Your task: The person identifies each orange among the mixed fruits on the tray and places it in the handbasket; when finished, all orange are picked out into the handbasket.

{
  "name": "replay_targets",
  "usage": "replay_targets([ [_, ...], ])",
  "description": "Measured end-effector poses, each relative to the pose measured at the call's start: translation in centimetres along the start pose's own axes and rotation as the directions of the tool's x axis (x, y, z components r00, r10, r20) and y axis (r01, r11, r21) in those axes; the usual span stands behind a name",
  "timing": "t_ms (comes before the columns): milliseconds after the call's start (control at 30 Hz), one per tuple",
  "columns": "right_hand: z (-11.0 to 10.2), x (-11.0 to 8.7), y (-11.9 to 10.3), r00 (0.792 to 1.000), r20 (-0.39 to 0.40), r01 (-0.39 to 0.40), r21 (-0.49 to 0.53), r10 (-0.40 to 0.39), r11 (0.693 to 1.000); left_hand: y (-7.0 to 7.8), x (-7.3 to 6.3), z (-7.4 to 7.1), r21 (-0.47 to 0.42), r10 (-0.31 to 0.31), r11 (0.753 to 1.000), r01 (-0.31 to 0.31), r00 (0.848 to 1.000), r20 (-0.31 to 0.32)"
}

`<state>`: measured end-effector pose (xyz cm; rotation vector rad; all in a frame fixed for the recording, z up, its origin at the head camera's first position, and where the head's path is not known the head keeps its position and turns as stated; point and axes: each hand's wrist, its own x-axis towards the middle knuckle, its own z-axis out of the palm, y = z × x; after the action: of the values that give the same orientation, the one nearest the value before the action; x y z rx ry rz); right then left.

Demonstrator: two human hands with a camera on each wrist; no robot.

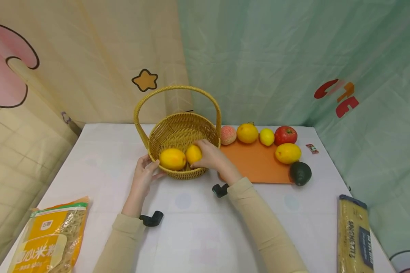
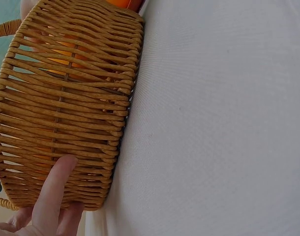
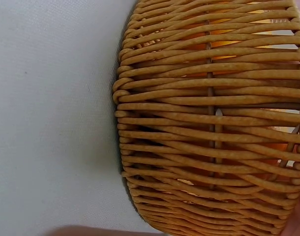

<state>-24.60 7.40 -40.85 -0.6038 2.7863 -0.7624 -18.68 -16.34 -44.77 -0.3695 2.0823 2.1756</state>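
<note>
The right hand [image 1: 208, 154] had its fingers and thumb bent and pinched the right fruit [image 1: 193, 154] inside the basket [image 1: 172, 135]; they stood only as far apart as that fruit was wide; the left hand [image 1: 144, 175] held the basket at its front left, thumb by the rim and fingers outside; in the left wrist view, 1 finger [image 2: 51, 191] lay nearly straight on the weave.

The basket stood upright on the white table [image 1: 191, 235]; it was tan, round and woven, with 1 tall handle; in its front part, the left fruit [image 1: 172, 159] lay on its side, yellow, smooth and fat; the right fruit was yellow too, partly hidden by the hand; I could not tell if the 2 touched.

I counted 1 basket with 2 fruits in it; to its right was 1 orange board [image 1: 256, 163]; along the board's back and right sides were 1 pink peach [image 1: 228, 135], 1 orange [image 1: 247, 133], 1 lemon [image 1: 267, 137], 1 red apple [image 1: 286, 135], 1 long yellow fruit [image 1: 288, 153] and 1 dark green avocado [image 1: 300, 173]; there were also 1 small candy [image 1: 312, 148], 1 noodle bag [image 1: 48, 239] at the left and 1 spaghetti pack [image 1: 355, 235] at the right.
</note>
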Motion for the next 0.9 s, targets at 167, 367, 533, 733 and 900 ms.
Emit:
replay_targets([
  [167,-0.2,-0.2,0.1,1.000,0.010,0.001,0.028,-0.001,1.000,-0.1,0.0,0.1,0.009,0.002,1.000,-0.002,1.000,0.001],
  [367,-0.9,-0.7,0.4,0.995,-0.082,0.058,0.092,-0.051,0.994,0.0,0.0,0.1,0.007,0.001,1.000,-0.001,1.000,0.002],
  [533,-2.0,-1.7,1.0,0.979,-0.185,0.114,0.172,-0.081,0.979,0.2,-0.1,0.1,0.001,-0.006,1.000,0.006,1.000,0.007],
  [733,-3.9,-3.4,2.0,0.943,-0.327,0.169,0.296,-0.067,0.940,0.3,-0.1,0.2,-0.002,-0.010,1.000,0.010,1.000,0.014],
  [900,-5.7,-5.1,3.5,0.911,-0.411,0.184,0.352,-0.024,0.918,0.2,0.0,0.1,0.001,-0.018,1.000,0.018,1.000,0.009],
])
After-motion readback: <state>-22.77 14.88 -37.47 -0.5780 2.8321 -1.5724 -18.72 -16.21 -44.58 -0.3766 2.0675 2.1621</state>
